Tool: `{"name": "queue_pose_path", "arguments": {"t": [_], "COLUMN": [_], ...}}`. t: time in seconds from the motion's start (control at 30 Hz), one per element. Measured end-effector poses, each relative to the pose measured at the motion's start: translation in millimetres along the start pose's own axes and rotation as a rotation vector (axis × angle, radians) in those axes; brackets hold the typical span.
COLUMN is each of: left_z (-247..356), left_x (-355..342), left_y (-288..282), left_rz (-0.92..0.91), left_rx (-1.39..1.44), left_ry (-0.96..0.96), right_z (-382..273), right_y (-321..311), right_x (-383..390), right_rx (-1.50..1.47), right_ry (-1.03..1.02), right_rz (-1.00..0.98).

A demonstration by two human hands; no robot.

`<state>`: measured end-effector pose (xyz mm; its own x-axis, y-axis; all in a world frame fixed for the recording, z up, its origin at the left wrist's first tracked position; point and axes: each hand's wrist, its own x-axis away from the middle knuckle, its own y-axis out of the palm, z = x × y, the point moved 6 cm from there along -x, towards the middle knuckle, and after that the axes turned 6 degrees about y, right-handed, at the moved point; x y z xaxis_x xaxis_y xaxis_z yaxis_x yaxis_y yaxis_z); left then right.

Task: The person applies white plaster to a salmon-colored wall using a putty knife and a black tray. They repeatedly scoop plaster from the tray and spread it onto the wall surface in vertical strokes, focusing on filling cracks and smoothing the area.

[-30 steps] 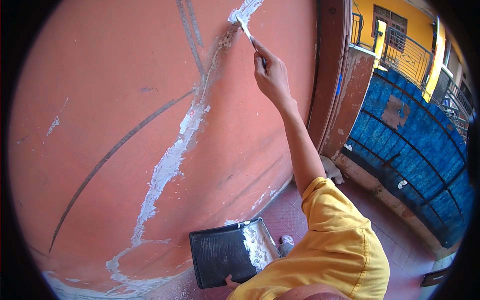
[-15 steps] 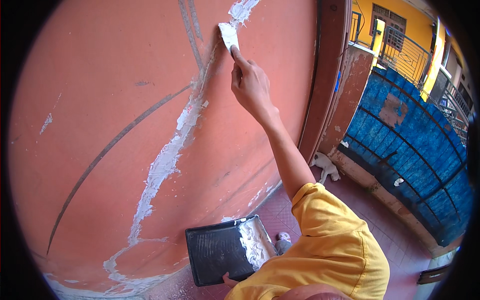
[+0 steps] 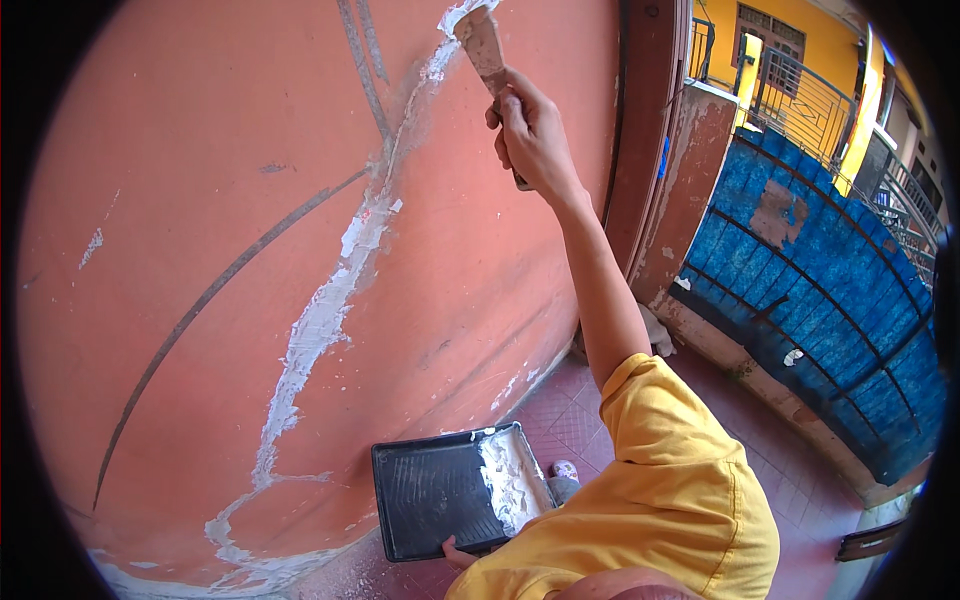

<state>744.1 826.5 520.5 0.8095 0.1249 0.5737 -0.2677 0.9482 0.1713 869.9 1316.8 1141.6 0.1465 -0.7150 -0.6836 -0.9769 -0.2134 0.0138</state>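
Observation:
My right hand (image 3: 538, 135) is closed round the handle of a putty knife (image 3: 482, 45), arm stretched up. The blade's tip meets white filler (image 3: 462, 14) near the top of the salmon-coloured wall (image 3: 480, 240), and its visible face looks brownish and smeared. Below it a long, uneven strip of filler (image 3: 320, 325) runs down the wall along a crack. Low down, my left hand (image 3: 458, 553) grips the near edge of a black paint tray (image 3: 435, 490). White paste (image 3: 510, 480) lies in the tray's right end. Most of the left fingers are hidden beneath the tray.
A dark door frame (image 3: 655, 130) bounds the wall on the right. Past it stand a blue metal gate (image 3: 810, 290) and a low weathered wall (image 3: 690, 180). A pale cat (image 3: 657, 330) lies on the red tiled floor (image 3: 570, 410), partly behind my arm. My foot (image 3: 563, 469) shows beside the tray.
My right hand has moved up and slightly right, and the putty knife has turned, its white-coated face no longer showing. A thin smear of filler now covers the upper crack. The left hand still holds the tray.

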Motion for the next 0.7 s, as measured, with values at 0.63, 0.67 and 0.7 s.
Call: {"name": "queue_pose_path", "arguments": {"t": [0.63, 0.67, 0.7], "left_z": [-14, -14, -15], "left_x": [-27, -28, -29], "left_y": [-18, -19, -19], "left_rz": [0.044, 0.045, 0.043], "left_rx": [-0.014, -0.013, -0.019], "left_ry": [0.03, 0.037, 0.038], "right_z": [54, 56, 58], "right_y": [41, 42, 44], "right_x": [13, 14, 15], "right_rx": [-0.813, -0.796, -0.78], "right_ry": [0.224, 0.221, 0.217], "right_rz": [-0.254, -0.227, -0.2]}}
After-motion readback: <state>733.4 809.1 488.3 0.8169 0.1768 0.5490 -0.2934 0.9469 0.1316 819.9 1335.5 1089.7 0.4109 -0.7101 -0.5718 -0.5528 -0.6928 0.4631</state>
